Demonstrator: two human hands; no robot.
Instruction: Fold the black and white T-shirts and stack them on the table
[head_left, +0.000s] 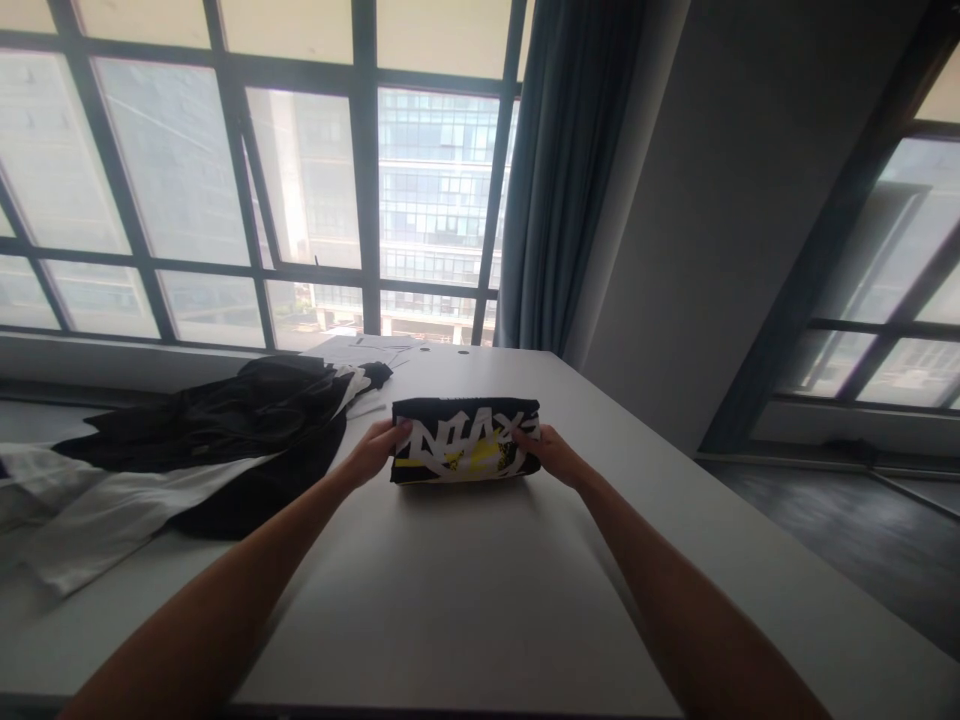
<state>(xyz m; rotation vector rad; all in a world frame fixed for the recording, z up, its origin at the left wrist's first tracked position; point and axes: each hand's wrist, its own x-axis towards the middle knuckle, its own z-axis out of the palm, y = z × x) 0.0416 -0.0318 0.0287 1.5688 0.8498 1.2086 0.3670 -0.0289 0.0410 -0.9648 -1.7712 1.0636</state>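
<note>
A black T-shirt (465,440), folded into a compact rectangle, shows large white lettering and yellow patches on the side facing me. It is held up on its long edge, at or just above the white table. My left hand (377,447) grips its left end, thumb on the printed face and the other fingers out of sight behind. At the opposite end my right hand (551,452) pinches it the same way. The back of the folded cloth is hidden.
Loose black clothes (247,405) and a white garment (142,500) lie heaped on the left of the white table (465,600). Thin pale strips (367,350) lie near its far end. Windows, a blue-grey curtain (570,180) and a grey pillar stand beyond.
</note>
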